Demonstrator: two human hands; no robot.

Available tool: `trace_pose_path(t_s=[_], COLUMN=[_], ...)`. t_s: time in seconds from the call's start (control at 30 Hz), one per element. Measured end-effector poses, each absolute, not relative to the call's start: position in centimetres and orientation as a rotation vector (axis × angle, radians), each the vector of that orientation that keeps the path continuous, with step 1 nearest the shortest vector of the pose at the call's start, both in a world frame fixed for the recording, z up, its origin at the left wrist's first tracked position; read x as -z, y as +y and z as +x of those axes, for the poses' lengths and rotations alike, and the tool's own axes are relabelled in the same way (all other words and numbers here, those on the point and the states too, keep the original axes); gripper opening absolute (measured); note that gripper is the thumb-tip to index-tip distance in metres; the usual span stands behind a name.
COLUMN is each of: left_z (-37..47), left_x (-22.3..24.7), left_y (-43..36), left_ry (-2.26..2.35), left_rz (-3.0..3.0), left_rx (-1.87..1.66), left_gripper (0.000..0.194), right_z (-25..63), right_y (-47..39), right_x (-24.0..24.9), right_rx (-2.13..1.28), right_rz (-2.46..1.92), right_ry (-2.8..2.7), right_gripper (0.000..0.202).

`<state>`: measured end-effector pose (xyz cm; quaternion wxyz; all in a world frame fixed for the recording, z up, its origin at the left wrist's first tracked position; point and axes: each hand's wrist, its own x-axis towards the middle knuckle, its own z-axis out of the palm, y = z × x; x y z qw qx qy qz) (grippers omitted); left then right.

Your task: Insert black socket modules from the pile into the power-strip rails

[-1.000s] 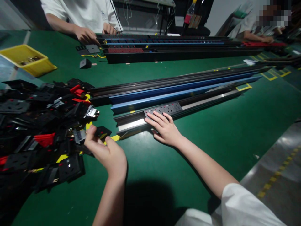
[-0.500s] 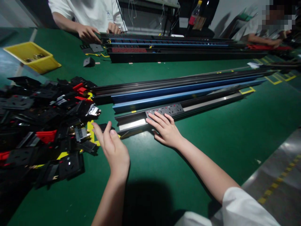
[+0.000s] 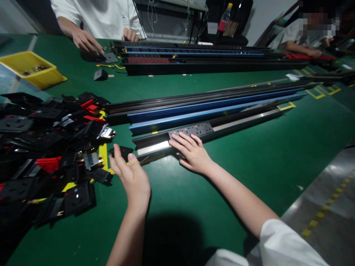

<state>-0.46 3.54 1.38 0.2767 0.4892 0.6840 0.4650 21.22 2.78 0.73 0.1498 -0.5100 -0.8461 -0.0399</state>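
A long black metal channel (image 3: 235, 123) lies across the table before me, its inner floor silvery. Several black socket modules (image 3: 197, 129) with small red dots sit in a row inside it. Flat over the left end of this row rests my right hand (image 3: 194, 155), fingers spread and touching the sockets. My left hand (image 3: 134, 181) is off the channel's left end, thumb and fingers apart. Just behind its fingers is a loose black socket module (image 3: 124, 150), partly covered by them; contact between them is unclear.
A heap of loose black and red socket modules (image 3: 77, 197) covers the left side. Beyond my channel lie a blue channel (image 3: 155, 123) and black channels (image 3: 166, 101). A yellow bin (image 3: 41, 75) with metal parts stands far left. Across the table, a co-worker's hand (image 3: 85, 43) reaches over parts.
My left hand's fingers have shifted slightly around the loose socket module, more of which shows. My right hand stays on the sockets. Across the table, the co-worker's hand has moved left. The view has shifted slightly.
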Motion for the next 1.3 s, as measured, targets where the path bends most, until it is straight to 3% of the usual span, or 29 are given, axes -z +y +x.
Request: trace_pose_path(t_s=[0.23,0.43,0.7,0.87,1.1,1.3], left_z=[-0.8,-1.1,-1.4,-2.1,-2.2,-2.1], left_x=[-1.1,-1.2,-1.2,-0.4,-0.3,-0.5], left_y=[3.8,3.9,4.4,5.5,6.1,6.0], left_ry=[1.907,1.820,1.542,1.416,1.322,1.377], left_rz=[1.395,1.354,1.270,1.086,0.782,0.678], left_rx=[-1.217,-1.284,-1.563,-1.810,-1.823,-1.764], left_gripper=[0.054,0.058,0.055,0.064,0.039,0.033], right_z=[21.2,21.2,21.2,21.2,21.0,20.9], right_y=[2.7,2.7,2.8,2.8,2.7,2.5], right_x=[-0.9,-0.9,-0.8,-0.8,-1.0,-0.8], right_rx=[0.103,0.096,0.117,0.126,0.142,0.226], right_rz=[-1.481,-1.488,-1.480,-1.484,-1.512,-1.512], right_ry=[-2.433,-2.431,-2.429,-2.436,-2.449,-2.439], right_gripper=[0.070,0.070,0.069,0.069,0.071,0.064])
